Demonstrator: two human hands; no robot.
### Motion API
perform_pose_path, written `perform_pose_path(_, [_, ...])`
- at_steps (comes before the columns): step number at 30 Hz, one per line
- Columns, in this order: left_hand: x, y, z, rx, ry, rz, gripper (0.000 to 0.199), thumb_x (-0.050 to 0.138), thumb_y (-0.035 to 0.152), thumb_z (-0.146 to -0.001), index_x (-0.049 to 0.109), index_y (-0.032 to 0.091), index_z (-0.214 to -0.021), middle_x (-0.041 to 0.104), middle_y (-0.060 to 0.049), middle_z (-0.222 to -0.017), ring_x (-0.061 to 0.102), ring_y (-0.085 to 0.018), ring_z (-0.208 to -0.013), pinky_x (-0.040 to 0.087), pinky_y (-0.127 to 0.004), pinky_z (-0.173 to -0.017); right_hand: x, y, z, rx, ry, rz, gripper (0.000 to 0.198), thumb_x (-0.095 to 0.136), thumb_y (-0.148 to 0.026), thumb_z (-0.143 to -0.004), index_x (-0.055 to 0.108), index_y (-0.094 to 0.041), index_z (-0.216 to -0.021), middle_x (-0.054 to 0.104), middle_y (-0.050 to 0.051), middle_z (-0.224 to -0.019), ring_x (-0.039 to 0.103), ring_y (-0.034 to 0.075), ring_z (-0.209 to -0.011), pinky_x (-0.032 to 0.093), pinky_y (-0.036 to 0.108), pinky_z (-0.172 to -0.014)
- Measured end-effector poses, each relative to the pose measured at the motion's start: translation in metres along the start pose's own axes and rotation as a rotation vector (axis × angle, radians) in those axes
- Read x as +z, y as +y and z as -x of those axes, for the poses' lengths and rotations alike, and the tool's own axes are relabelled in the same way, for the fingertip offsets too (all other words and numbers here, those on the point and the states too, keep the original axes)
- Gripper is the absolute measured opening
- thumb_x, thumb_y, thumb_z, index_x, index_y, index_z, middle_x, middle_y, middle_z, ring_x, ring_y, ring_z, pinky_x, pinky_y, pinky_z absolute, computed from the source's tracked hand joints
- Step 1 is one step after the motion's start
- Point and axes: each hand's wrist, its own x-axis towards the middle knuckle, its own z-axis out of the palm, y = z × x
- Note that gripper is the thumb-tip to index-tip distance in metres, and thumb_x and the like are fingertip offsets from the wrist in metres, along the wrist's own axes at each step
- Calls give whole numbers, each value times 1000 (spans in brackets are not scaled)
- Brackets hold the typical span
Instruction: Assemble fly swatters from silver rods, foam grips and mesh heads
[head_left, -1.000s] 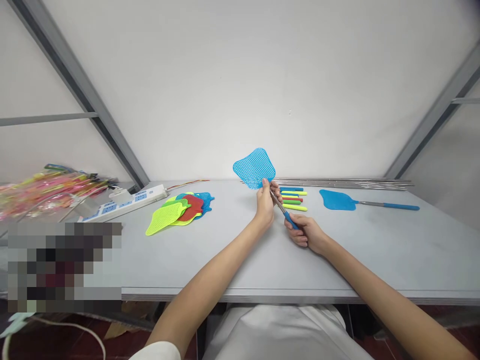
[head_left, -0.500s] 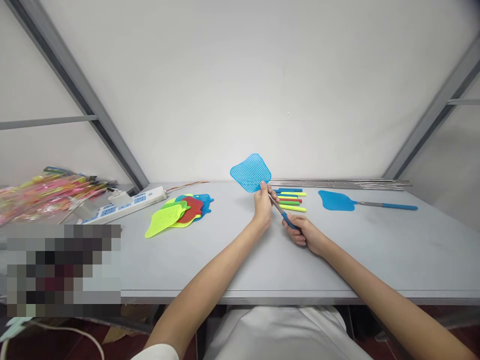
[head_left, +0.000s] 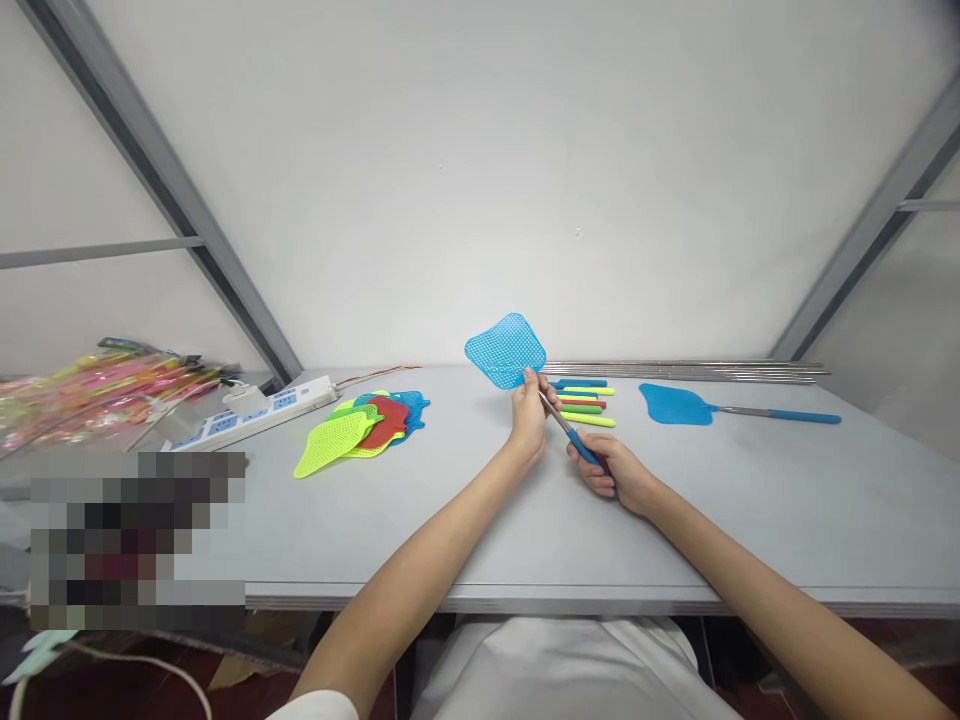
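Note:
A blue fly swatter (head_left: 507, 351) is held up over the middle of the table, its mesh head tilted to the upper left. My left hand (head_left: 532, 415) is closed on it where the head meets the metal rod. Lower down, my right hand (head_left: 611, 472) wraps round its blue handle (head_left: 583, 446). Just behind my hands lie several loose handles (head_left: 589, 420) in blue, yellow, red and green. Another blue fly swatter (head_left: 677, 404) lies on the right with its handle pointing right. Loose swatter heads (head_left: 335, 443) in yellow, green, red and blue overlap on the left.
Long metal rods (head_left: 690, 371) lie along the wall at the table's back edge. A white power strip (head_left: 255, 418) with plugs sits at the left, beside plastic-wrapped colourful goods (head_left: 112, 390). A pixelated patch covers the lower left. Grey frame posts (head_left: 862, 215) stand at both sides.
The whole view has shifted slightly. My hands keep the same grips on the blue fly swatter; more of the handle's lower end shows below my right hand.

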Motion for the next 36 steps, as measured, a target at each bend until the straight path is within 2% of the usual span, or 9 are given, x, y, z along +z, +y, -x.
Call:
perform_pose_path(9, [0,0,1,-33,49,-8,42,34,56,-69,40,16,-63,41,4,-46,42,-6,-41,34,-18,-45,0,1,-1,17,1,3,30,39,-44,-73,46,-16,-68,28,-7,-40,17,3,-28,14,15,-25])
perform_pose_path(20, [-3,8,0,-24,142,-29,44,33,57,-70,41,14,-62,42,3,-48,44,-6,-41,35,-18,-45,5,-5,3,38,-29,18,28,39,-43,-74,51,-18,-78,34,-5,-49,23,3,-33,20,16,-29])
perform_pose_path(24, [-7,13,-5,1,244,17,45,31,58,-70,43,14,-66,45,2,-52,46,-7,-41,38,-21,-48,-2,-13,4,-14,54,40,19,51,-34,-69,53,-20,-82,44,0,-62,31,5,-39,28,19,-32])
perform_pose_path(27, [-12,15,-8,-24,284,0,45,30,55,-72,47,13,-73,49,-1,-57,49,-8,-43,39,-21,-46,-15,-21,2,-26,115,54,20,57,-28,-66,56,-22,-84,51,6,-74,38,8,-46,39,23,-40])
perform_pose_path(30, [-13,16,-8,-10,266,-34,43,29,52,-74,49,15,-84,51,-3,-64,51,-9,-47,37,-19,-42,-31,-27,-2,-43,184,-17,18,62,-22,-62,60,-20,-79,52,8,-77,43,10,-52,44,22,-47])
perform_pose_path(34, [-8,18,-2,59,175,-132,40,34,47,-75,48,18,-98,55,-4,-74,52,-8,-51,35,-16,-41,-52,-32,-9,-185,303,-213,13,60,-18,-64,61,-17,-76,51,8,-79,50,10,-64,47,16,-59])
perform_pose_path(36, [-3,19,1,83,132,-176,38,38,46,-74,48,21,-101,55,-4,-81,52,-7,-52,35,-16,-41,-60,-33,-11,-229,343,-310,8,58,-19,-66,60,-17,-74,52,9,-84,50,9,-63,47,16,-58])
